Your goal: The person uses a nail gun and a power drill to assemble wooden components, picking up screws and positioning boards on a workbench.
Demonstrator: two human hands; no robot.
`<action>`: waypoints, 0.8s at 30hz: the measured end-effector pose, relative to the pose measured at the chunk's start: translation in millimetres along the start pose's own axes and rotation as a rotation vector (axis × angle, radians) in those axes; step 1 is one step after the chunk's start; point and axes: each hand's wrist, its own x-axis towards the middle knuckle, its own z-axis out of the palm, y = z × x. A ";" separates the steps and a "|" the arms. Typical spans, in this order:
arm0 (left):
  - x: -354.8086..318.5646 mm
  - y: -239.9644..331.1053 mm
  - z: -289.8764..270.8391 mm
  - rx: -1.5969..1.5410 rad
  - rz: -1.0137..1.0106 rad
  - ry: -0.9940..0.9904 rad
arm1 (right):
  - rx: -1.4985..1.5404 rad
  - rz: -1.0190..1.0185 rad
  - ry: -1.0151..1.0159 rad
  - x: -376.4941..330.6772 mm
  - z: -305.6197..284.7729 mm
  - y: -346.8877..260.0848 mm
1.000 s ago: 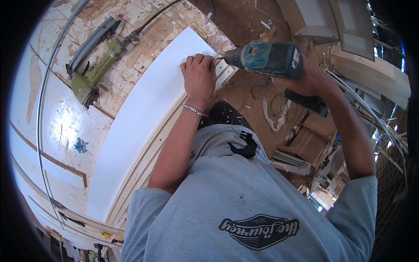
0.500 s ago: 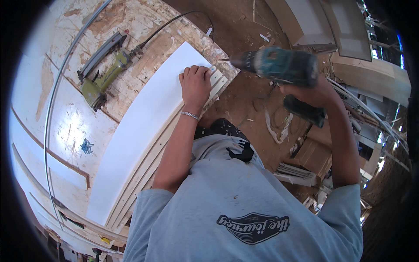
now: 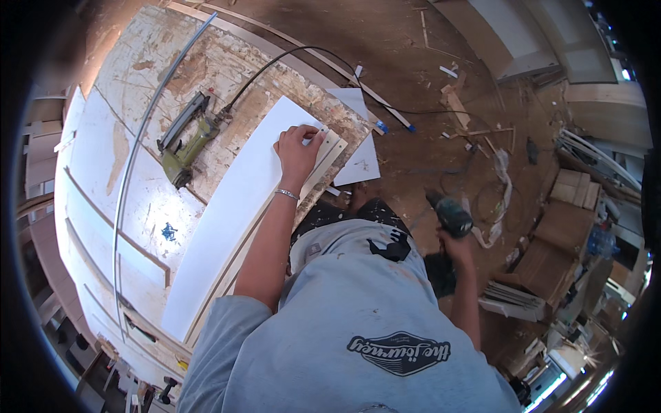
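My left hand (image 3: pixel 297 157) rests at the far end of a curved white panel (image 3: pixel 237 199) on the workbench. Its thumb and fingertips are drawn together beside the pale wooden strips (image 3: pixel 333 153) along the panel's near edge; anything small between them is too fine to make out. Low to the right of my body, my right hand (image 3: pixel 458 248) grips a dark teal cordless drill (image 3: pixel 453 217), which is away from the panel and slightly blurred. Small holes or screw heads dot the ends of the strips.
An olive nail gun (image 3: pixel 191 151) lies on the workbench (image 3: pixel 275 72), its black hose trailing off the far edge. Close by are a small pile of dark screws (image 3: pixel 168 232) and a long metal tube (image 3: pixel 144 148). Cardboard boxes (image 3: pixel 561 220) and scraps litter the floor at right.
My right hand has lowered the drill from beside the panel's far end toward my body. The left hand's fingers have shifted into a pinch at the strip ends. The view has turned somewhat.
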 end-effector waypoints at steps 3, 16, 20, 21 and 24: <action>14.2 7.3 -4.9 -0.067 -0.236 -0.182 | 0.088 0.182 -0.059 -9.4 0.0 57.6; 76.4 4.3 -22.4 -0.053 -0.260 -0.670 | 0.399 0.355 0.006 26.0 -9.0 129.1; 38.5 4.0 -17.9 -0.285 -0.278 -0.396 | 0.451 0.391 -0.054 67.1 -11.7 139.7; 31.2 4.2 -14.8 -0.353 -0.267 -0.336 | 0.395 0.356 -0.061 78.2 -12.3 140.2; 0.9 37.1 -10.0 -0.084 -0.098 -0.213 | 0.229 0.262 -0.069 107.7 -18.0 142.6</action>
